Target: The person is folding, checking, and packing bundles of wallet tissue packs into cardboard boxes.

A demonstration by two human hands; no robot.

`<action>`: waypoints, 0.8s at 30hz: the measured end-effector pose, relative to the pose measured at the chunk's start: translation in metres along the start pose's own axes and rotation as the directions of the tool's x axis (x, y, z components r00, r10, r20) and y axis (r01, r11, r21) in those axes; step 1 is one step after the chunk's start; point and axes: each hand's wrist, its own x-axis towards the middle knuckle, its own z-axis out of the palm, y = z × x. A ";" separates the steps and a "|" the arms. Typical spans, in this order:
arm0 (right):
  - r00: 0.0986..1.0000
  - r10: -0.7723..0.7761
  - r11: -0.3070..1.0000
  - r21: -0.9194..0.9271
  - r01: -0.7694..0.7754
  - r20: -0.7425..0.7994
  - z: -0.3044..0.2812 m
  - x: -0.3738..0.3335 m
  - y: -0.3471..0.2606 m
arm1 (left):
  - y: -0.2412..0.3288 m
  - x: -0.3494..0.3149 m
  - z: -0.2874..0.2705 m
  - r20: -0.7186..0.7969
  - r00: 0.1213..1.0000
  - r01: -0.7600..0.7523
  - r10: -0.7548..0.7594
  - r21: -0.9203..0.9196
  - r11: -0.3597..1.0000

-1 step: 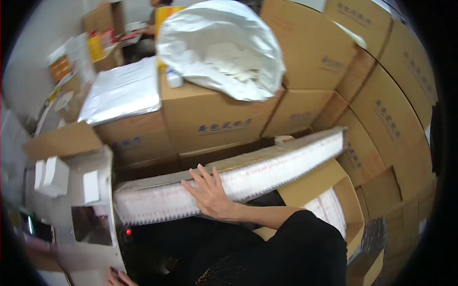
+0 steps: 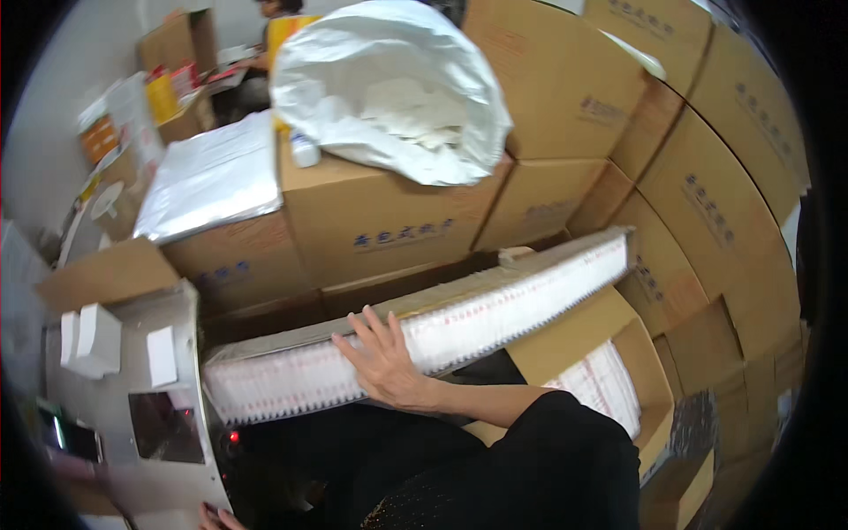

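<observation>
Vs the earlier frame, view is shifted a bit, so most things sit slightly further L; R hand stays on the row of white packets, L hand a touch lower. R grip: fingers spread, flat on the row, which slants from L of ctr up to R of ctr. Metal desk at L edge has white blocks, a white card stack & a dark panel; red light just beside. Cartons fill top ctr & R, w/ open white sack & silvery pack on top. Open carton lower R holds more packets. Person upper L, cut off at top. L hand mostly cut off by lower edge, can't tell its grip; R sleeve hides part of open carton; corners dark.
</observation>
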 end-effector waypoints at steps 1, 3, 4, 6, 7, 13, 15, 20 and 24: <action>0.995 0.092 0.995 -0.040 -0.094 -0.049 0.004 -0.009 -0.003 | -0.004 0.001 -0.002 0.004 1.000 -0.029 0.029 -0.011 1.000; 0.988 0.145 0.988 -0.046 -0.148 -0.048 0.019 -0.018 0.000 | 0.002 0.003 -0.003 0.012 0.997 -0.080 0.080 0.014 0.997; 0.989 0.125 0.986 -0.102 -0.132 -0.080 0.024 -0.018 -0.001 | 0.005 0.003 -0.004 0.000 0.997 -0.080 0.080 0.034 0.996; 0.988 0.095 0.984 -0.138 -0.112 -0.122 0.030 -0.022 0.001 | 0.010 0.004 -0.007 0.016 0.999 -0.040 0.039 0.011 0.999; 0.987 0.100 0.984 -0.136 -0.118 -0.129 0.030 -0.026 0.005 | 0.010 0.004 -0.008 0.011 0.999 -0.047 0.047 0.014 0.999; 0.975 0.091 0.994 -0.046 -0.102 -0.201 0.028 -0.044 0.018 | -0.005 0.001 0.000 0.023 0.998 -0.052 0.052 -0.012 0.999; 0.981 0.052 0.996 -0.055 -0.064 -0.189 0.026 -0.048 0.025 | 0.007 0.002 -0.007 0.046 0.999 0.019 -0.019 0.011 1.000; 0.940 0.079 0.997 0.002 -0.082 -0.331 -0.007 -0.056 0.042 | 0.035 0.012 -0.025 0.122 0.992 0.033 -0.009 -0.197 0.980; 0.838 0.317 0.912 -0.098 -0.397 -0.445 -0.050 -0.081 0.101 | 0.080 0.032 -0.018 0.352 0.912 -0.027 0.212 -0.465 0.885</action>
